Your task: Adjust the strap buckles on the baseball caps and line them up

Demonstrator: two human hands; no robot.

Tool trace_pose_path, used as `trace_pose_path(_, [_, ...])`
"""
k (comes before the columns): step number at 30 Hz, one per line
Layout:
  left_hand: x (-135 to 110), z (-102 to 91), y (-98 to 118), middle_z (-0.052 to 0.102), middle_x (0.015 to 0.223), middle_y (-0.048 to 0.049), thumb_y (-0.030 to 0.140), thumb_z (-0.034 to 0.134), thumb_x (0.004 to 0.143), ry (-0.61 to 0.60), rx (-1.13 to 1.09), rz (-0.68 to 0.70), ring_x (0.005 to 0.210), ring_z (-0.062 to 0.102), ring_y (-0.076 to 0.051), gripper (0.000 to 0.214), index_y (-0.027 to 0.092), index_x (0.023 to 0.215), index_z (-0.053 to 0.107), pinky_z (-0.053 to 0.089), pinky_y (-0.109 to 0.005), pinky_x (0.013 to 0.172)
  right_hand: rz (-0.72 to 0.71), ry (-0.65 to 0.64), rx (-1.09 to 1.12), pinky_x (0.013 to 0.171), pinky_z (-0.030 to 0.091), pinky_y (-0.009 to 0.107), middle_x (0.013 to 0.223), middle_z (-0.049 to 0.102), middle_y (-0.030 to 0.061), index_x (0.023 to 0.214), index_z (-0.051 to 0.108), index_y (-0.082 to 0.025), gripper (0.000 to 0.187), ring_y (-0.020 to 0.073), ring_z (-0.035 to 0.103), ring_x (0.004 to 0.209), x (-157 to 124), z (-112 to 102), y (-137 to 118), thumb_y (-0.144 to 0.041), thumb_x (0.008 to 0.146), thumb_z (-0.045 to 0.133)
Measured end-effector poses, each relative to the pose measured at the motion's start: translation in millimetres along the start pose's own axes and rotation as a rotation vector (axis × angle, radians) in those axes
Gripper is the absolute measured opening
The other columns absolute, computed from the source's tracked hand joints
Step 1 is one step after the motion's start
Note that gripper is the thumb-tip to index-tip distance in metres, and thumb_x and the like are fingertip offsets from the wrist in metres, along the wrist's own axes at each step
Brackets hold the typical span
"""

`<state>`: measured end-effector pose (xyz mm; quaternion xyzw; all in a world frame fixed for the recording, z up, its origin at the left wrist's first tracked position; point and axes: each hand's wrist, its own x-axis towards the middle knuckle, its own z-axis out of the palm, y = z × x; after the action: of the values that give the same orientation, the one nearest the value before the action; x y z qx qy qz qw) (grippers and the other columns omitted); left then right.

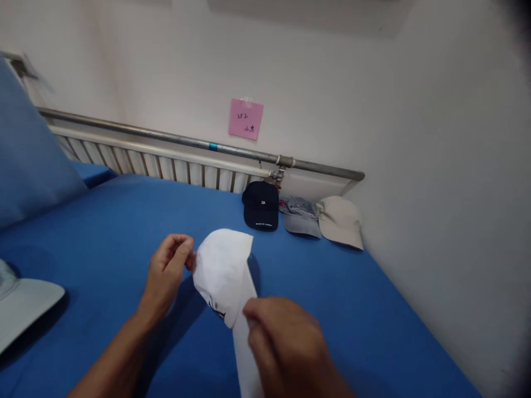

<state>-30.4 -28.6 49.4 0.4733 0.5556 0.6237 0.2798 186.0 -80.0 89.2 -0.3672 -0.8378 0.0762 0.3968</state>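
Note:
A white cap (222, 271) with dark lettering hangs in the air over the blue bed sheet (340, 298). My left hand (166, 273) pinches its left edge with closed fingers. My right hand (286, 342) is closed on the cap's lower part near its white brim, low in the view. Both hands hold the cap above the bed.
Three caps lie in a row by the wall: a navy cap (260, 205), a grey cap (299, 216) and a beige cap (340, 221). A pale green hat (22, 304) lies at the left edge. A blue pillow (29, 155), a radiator with a metal pipe (166, 135) and a pink note (245, 119) stand behind.

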Motion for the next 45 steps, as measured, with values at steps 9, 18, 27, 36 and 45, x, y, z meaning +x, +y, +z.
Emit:
trace_pose_path(9, [-3,0.0,-4,0.056,0.058,-0.0027,0.060,0.049,0.085,-0.421,0.042,-0.231,0.052,0.052,-0.016,0.047,0.020,0.063,0.059,0.044,-0.029,0.051,0.808,0.451,0.853,0.057,0.041,0.024,0.073,0.058,-0.0022,0.084,0.058,-0.024,0.019,0.0132,0.051,0.064,-2,12,79,-0.040,0.078,0.067])
trace_pose_path(18, [-24,35.3,-13,0.069,0.095,-0.0096,0.036,0.075,0.075,-0.572,-0.536,-0.727,0.081,0.064,-0.020,0.035,0.016,0.103,0.068,0.054,-0.030,0.071,1.068,0.651,1.225,0.063,0.044,0.022,0.074,0.062,-0.0047,0.082,0.057,-0.021,0.040,0.0117,0.054,0.068,-9,41,100,-0.037,0.057,0.084])
trace_pose_path(27, [-6,27.1,-18,0.071,0.089,-0.0050,0.025,0.083,0.064,-0.229,-0.585,-0.624,0.075,0.063,-0.014,0.031,0.016,0.091,0.069,0.052,-0.022,0.067,1.042,0.299,1.132,0.055,0.042,0.024,0.074,0.061,-0.0012,0.086,0.059,-0.019,0.030,0.0134,0.055,0.065,-15,73,114,-0.034,0.066,0.076])
trace_pose_path(36, [-13,30.4,-9,0.072,0.086,-0.0054,0.022,0.083,0.064,-0.244,-0.681,-0.585,0.073,0.065,-0.015,0.029,0.015,0.090,0.069,0.053,-0.023,0.066,1.020,0.172,1.457,0.051,0.045,0.024,0.084,0.064,0.0029,0.100,0.066,-0.016,0.037,0.0129,0.056,0.068,-17,71,101,-0.035,0.071,0.076])
trace_pose_path(45, [-4,17.1,-4,0.075,0.090,-0.0081,0.011,0.057,0.074,-0.171,-1.117,-0.695,0.078,0.070,-0.020,0.026,0.012,0.094,0.074,0.056,-0.030,0.079,0.984,0.024,1.798,0.042,0.044,0.018,0.078,0.072,-0.0009,0.096,0.069,-0.018,0.033,0.0107,0.062,0.057,-21,68,95,-0.025,0.066,0.082])
